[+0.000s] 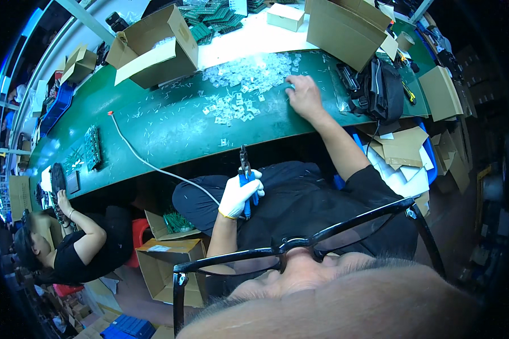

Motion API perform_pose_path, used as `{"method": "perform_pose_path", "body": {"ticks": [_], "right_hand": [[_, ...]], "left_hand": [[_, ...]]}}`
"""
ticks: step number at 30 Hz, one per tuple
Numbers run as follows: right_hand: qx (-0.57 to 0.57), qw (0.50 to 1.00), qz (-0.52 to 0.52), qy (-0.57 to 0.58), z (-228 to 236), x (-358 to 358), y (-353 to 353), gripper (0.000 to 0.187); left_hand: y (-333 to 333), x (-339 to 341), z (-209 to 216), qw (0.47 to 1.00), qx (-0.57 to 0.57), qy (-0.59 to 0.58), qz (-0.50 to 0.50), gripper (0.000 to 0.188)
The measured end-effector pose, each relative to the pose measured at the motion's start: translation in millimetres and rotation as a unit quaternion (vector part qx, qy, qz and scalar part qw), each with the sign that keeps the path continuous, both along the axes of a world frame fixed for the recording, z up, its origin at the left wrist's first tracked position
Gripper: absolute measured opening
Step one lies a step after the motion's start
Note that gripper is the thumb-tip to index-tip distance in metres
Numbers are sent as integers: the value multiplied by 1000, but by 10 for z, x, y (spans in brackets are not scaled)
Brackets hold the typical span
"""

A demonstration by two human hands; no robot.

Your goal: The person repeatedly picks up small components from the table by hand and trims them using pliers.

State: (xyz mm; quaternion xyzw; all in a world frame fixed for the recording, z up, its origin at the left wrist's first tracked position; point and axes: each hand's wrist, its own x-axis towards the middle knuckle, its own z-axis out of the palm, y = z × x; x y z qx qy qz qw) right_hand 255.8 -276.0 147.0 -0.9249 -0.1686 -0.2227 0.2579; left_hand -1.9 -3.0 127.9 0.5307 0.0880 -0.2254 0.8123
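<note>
My left hand (235,198), in a white glove, is closed around a pair of blue-handled pliers (244,164) held over my lap, jaws pointing at the table edge. Bare and reaching over the green table, my right hand (305,97) has its fingers curled beside the right edge of a large pile of small clear plastic pieces (249,72). What its fingertips hold, if anything, is too small to make out. A smaller group of the same pieces (231,108) lies nearer to me. One loose piece (223,142) rests close to the front edge.
Open cardboard boxes (178,45) stand at the back of the table (175,127), near stacked green circuit boards (218,21). A grey hose (131,148) with a red tip crosses the left part. At right is a black bag (385,93). Another person (82,243) works at far left.
</note>
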Motion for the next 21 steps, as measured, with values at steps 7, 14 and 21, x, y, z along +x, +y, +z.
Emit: {"method": "perform_pose_path", "body": {"ticks": [7, 14, 21], "right_hand": [[15, 996, 17, 82, -102, 188, -192, 25], [371, 866, 158, 295, -109, -311, 189, 37], [447, 721, 270, 456, 99, -790, 595, 51]], "left_hand": [[-50, 28, 16, 1000, -7, -7, -10, 44], [-61, 132, 124, 999, -38, 11, -15, 39], [-26, 219, -4, 998, -47, 1, -36, 50]]}}
